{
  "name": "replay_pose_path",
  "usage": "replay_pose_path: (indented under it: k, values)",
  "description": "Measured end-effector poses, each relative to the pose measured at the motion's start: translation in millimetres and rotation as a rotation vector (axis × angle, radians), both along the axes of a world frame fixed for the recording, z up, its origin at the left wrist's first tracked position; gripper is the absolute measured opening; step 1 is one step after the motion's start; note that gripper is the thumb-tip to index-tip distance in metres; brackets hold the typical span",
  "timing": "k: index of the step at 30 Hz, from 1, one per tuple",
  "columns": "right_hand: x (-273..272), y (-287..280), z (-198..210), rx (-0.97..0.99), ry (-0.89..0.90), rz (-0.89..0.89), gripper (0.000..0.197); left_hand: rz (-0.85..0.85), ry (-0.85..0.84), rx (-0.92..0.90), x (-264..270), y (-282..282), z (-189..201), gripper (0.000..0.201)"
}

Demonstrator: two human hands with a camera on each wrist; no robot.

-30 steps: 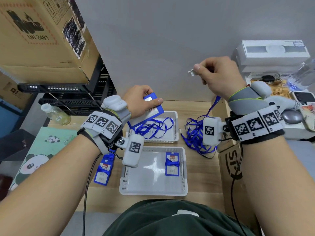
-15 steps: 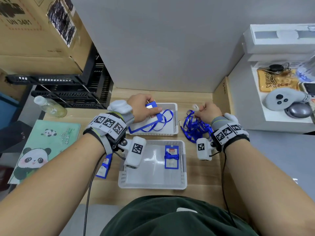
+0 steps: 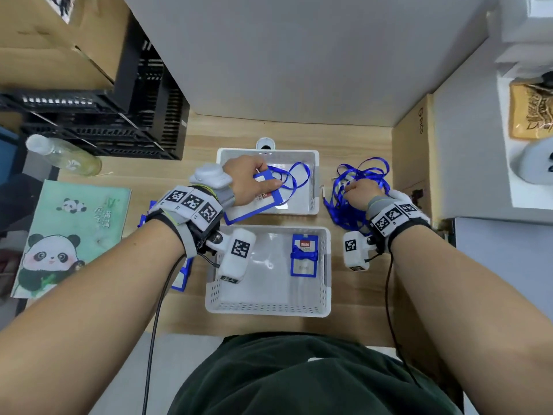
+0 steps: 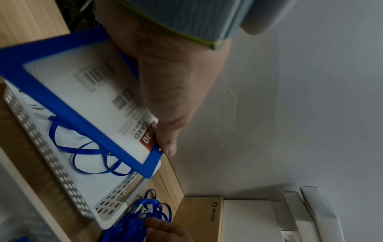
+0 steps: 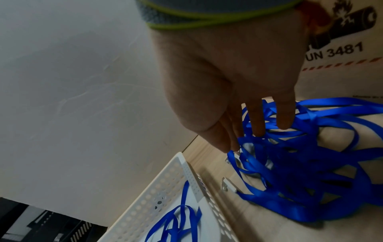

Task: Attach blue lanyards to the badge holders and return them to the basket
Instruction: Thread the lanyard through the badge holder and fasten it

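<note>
My left hand [image 3: 254,184] grips a blue-framed badge holder [image 3: 248,210] by its upper end, tilted over the far white basket [image 3: 314,187]. The left wrist view shows my thumb [image 4: 167,145] on the holder [image 4: 93,101]. A loose blue lanyard [image 3: 294,181] lies looped in that basket. Right of it, my right hand [image 3: 359,193] is down on a tangled pile of blue lanyards [image 3: 344,208]. In the right wrist view its thumb and forefinger pinch one lanyard near a metal clip [image 5: 237,153], the other fingers poking into the pile [image 5: 300,172]. The near basket [image 3: 266,310] holds one holder wrapped in its lanyard [image 3: 304,254].
More blue badge holders [image 3: 179,277] lie on the wooden table under my left wrist. A panda notebook [image 3: 68,235] and a clear bottle [image 3: 62,157] are at the left, black crates [image 3: 104,127] behind them. A cardboard box [image 3: 413,163] borders the lanyard pile on the right.
My right hand, raised a second ago with a lanyard clip, has dropped to the pile. My left hand has lowered the badge holder closer to the far basket.
</note>
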State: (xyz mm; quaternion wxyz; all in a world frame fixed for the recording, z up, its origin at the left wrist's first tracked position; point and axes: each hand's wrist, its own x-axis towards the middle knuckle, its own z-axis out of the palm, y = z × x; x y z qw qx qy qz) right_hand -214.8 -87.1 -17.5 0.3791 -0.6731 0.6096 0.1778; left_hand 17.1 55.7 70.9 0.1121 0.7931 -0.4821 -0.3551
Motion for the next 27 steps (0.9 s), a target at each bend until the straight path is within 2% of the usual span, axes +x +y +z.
replay_pose_path:
  k: [5, 10, 15, 20, 27]
  values:
    - [15, -11, -2, -0.009, -0.02, 0.006, 0.031, 0.021, -0.009, 0.01, 10, -11, -17, 0.034]
    - [53, -18, 3, -0.096, -0.187, -0.007, 0.022, 0.052, 0.011, -0.001, 22, -19, -37, 0.037]
    - [101, -7, 0, -0.059, -0.258, 0.104, 0.024, 0.102, -0.043, 0.017, 43, -14, -59, 0.042]
    - [133, 12, -18, 0.042, -0.185, 0.217, 0.03, 0.121, -0.079, 0.091, 61, 4, -78, 0.048]
    - [152, 31, -33, 0.135, -0.177, 0.3, 0.025, 0.148, -0.087, 0.164, 81, 24, -100, 0.039]
